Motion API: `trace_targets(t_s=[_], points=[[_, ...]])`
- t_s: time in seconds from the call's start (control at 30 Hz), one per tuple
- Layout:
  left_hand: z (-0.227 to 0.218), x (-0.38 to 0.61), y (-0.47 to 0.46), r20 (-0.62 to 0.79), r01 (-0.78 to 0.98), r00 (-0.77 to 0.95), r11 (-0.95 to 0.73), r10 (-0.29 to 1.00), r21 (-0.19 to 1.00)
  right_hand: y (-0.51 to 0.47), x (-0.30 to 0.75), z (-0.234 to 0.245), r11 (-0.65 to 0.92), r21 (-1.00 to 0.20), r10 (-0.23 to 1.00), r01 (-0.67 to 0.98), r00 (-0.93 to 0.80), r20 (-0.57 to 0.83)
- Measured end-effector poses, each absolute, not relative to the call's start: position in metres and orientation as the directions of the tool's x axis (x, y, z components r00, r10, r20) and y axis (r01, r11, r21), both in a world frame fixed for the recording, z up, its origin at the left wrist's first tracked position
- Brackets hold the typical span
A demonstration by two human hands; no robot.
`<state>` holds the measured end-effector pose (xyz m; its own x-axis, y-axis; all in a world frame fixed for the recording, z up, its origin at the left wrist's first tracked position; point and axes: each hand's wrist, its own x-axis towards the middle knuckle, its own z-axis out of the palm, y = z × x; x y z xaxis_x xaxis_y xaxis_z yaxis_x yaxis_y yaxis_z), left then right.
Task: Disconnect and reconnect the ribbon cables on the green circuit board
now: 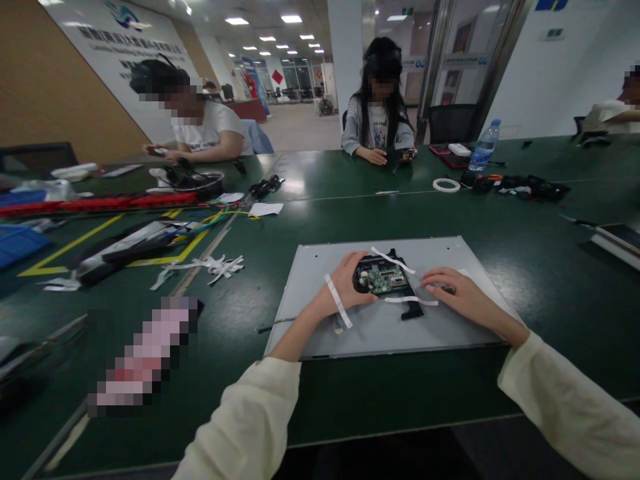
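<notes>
A flat grey panel [480, 257] lies on the green table in front of me. On it is a green circuit board [384, 281] in a black plastic frame [413, 309]. My left hand [345, 283] holds the board's left end between thumb and fingers. Across the back of that hand lies a white tape strip [339, 301]. Two more strips cross the assembly: an upper white strip [393, 260] and a lower white strip [411, 301]. Just right of the frame, my right hand [457, 293] hovers low over the panel, its fingers stretched out and apart from the thumb.
Crumpled white strips [223, 267] and a phone-like pink object [150, 353], pixelated, lie to the left. A cable bundle [130, 247] sits beyond them. Farther off are a tape roll [447, 185], a water bottle [485, 147] and two people seated across the table.
</notes>
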<state>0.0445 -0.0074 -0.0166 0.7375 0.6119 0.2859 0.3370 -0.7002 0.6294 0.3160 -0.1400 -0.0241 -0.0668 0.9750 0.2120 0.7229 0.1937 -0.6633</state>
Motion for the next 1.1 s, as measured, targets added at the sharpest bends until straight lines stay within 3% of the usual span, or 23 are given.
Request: trace_targets(t_s=[0.3,0.73,0.93,1.1], points=[[-0.02,0.05,-0.01,0.227,0.391,0.75,-0.694,0.621,0.605,-0.136,0.312,-0.036,0.216,-0.688,0.971,0.693,-0.074,0.229],[-0.023,0.05,-0.006,0.176,0.401,0.77,-0.681,0.613,0.613,-0.14,0.307,-0.031,0.262,-0.632,0.96,0.73,-0.131,0.248],[-0.018,0.049,-0.009,0.15,0.415,0.766,-0.66,0.625,0.626,-0.14,0.305,-0.027,0.211,-0.67,0.974,0.712,-0.091,0.21],[-0.018,0.05,-0.008,0.126,0.427,0.773,-0.657,0.622,0.621,-0.141,0.303,-0.028,0.118,-0.745,0.979,0.657,0.049,0.199]])
